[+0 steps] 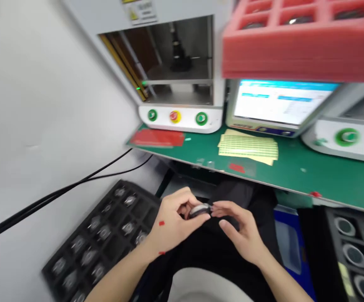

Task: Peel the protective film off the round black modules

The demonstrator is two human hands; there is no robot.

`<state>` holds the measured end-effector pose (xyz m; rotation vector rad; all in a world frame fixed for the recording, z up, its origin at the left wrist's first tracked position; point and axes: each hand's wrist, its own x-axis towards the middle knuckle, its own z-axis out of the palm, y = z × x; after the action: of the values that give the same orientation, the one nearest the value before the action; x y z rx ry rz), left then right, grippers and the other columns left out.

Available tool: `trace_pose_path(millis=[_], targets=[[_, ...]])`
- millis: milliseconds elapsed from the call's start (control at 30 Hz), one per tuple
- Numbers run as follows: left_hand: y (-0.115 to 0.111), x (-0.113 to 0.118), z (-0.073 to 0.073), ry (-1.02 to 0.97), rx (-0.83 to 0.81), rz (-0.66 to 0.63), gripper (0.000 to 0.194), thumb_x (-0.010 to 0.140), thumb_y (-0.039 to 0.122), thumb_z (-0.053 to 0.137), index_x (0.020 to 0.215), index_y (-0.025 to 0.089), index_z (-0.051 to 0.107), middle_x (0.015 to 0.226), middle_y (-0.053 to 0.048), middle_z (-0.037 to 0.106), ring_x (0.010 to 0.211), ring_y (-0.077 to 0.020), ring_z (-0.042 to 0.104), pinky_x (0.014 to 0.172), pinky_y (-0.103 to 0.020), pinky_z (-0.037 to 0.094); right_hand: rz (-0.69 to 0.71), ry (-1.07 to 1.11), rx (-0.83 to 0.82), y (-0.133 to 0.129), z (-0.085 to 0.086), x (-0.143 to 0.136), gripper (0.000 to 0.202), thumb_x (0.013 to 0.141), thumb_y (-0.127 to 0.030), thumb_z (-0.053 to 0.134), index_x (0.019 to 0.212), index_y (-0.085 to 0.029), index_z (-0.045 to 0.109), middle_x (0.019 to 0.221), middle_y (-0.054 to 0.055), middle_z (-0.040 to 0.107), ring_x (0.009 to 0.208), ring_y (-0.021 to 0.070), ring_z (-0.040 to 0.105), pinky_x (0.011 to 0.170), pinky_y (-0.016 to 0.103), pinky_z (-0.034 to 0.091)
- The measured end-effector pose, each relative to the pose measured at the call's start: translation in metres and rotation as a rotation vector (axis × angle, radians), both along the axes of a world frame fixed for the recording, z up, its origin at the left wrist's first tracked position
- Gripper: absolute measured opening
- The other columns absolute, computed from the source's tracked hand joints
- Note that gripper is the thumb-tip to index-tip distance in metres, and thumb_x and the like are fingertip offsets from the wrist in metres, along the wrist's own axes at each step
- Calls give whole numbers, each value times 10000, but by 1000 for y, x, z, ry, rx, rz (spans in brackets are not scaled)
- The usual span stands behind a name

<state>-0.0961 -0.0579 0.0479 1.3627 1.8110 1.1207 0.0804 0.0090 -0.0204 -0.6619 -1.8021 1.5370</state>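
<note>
My left hand (177,220) is closed around a small round disc-shaped part (198,209) with a pale top and a dark edge, held tilted above my lap. Close by on the right, my right hand (240,230) has its thumb and fingers apart. Its fingertips are right beside the part's rim; blur hides whether they touch it. Small red stickers (161,223) are on the back of my left hand and at the wrist.
A black compartment tray (113,247) of round metal parts lies lower left; another tray (329,235) is lower right. On the green bench (197,153) are sticker sheets (248,147) and red film (158,137). Behind stand a machine (185,121), a screen (282,102) and red foam trays (301,54).
</note>
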Motion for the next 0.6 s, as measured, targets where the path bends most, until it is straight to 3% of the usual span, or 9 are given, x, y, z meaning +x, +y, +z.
trace_pose_path(millis=[167, 267, 367, 433, 533, 600], targets=[[23, 40, 0, -30, 52, -254, 139, 736, 222, 758, 662, 188, 645, 602, 40, 463, 461, -60, 381, 406, -201, 293, -128, 228, -300, -4, 9, 25, 121, 848, -294, 678, 926, -208, 711, 814, 33, 732, 682, 137, 688, 633, 235, 580], [25, 50, -5, -232, 30, -337, 94, 738, 195, 757, 787, 197, 676, 678, 24, 512, 503, -67, 468, 434, -184, 383, -204, 336, -466, -12, 8, 38, 107, 810, -287, 724, 864, -194, 726, 717, 31, 726, 583, 132, 667, 553, 236, 579], [28, 51, -17, -570, -39, -516, 401, 687, 167, 804, 1059, 239, 674, 862, -12, 557, 666, -130, 627, 580, -246, 541, -185, 439, -667, -16, 8, 42, 163, 770, -319, 765, 838, -176, 729, 656, 32, 723, 489, 126, 651, 475, 226, 567], [31, 49, -26, -746, -64, -626, 568, 625, 152, 854, 1145, 286, 669, 950, -20, 528, 699, -143, 658, 608, -268, 573, -112, 467, -796, -15, 8, 41, 225, 736, -366, 791, 796, -161, 719, 605, 29, 708, 429, 117, 625, 421, 209, 538], [34, 50, -34, -760, -18, -641, 606, 571, 197, 899, 1134, 302, 699, 951, -15, 512, 663, -113, 638, 595, -243, 570, -39, 453, -900, -8, 7, 41, 292, 696, -427, 808, 749, -164, 695, 545, 8, 674, 378, 107, 583, 371, 197, 497], [36, 53, -34, -568, 52, -538, 568, 574, 270, 901, 1109, 265, 711, 936, -26, 552, 727, -134, 633, 655, -255, 570, -134, 375, -798, -5, 7, 43, 258, 726, -414, 785, 772, -174, 701, 573, 3, 674, 425, 114, 605, 406, 211, 517]])
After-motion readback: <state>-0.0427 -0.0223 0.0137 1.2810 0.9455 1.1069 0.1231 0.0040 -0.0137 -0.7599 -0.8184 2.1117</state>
